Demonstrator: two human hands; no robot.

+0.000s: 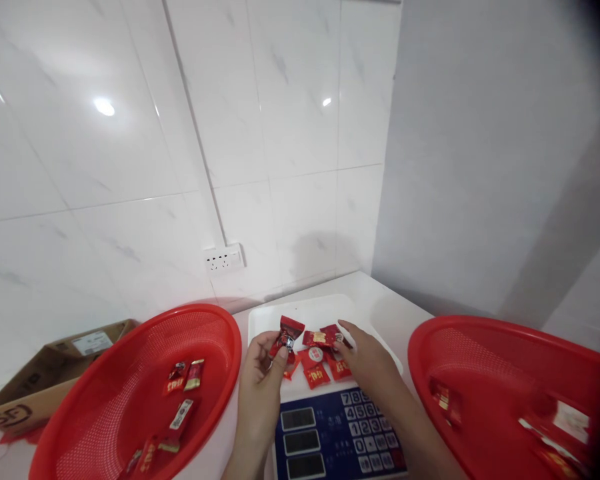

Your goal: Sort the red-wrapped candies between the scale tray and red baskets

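Observation:
My left hand point(265, 383) is closed, pinching a dark red wrapped candy point(290, 333) between thumb and fingers, above the white weighing pan point(270, 313) of a scale. My right hand point(367, 353) reaches over the pan from the right, thumb and forefinger on either side of another dark red wrapped candy point(333, 331). Several red packets lie between the hands, among them a bright red packet point(317, 375) with gold print. Below them is the scale's blue panel point(333, 433), with dark displays and number keys; my right forearm covers part of the keys.
A red plastic basket point(230, 347) with several wrapped sweets stands on the left. Another red basket point(420, 340) on the right also holds packets. Behind the left basket sits an open cardboard box point(35, 400). A tiled wall with a socket point(223, 260) borders the white table point(367, 287).

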